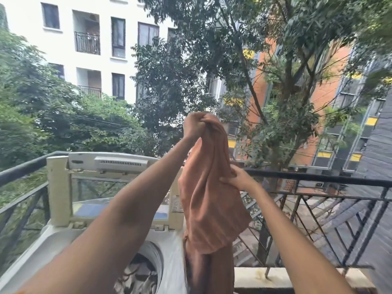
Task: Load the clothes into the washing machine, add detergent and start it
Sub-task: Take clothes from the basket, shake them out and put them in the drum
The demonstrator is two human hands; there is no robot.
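- washing machine [63, 236]: boxy pale plastic, lid raised; loading looks partly done, with patterned clothes [137, 276] already in the round drum; detergent and starting seemingly remain
- garment [210, 187]: soft rust-orange cloth, hanging limp beside the drum
- left hand [196, 125] clenches its top; right hand [237, 177] pinches its edge
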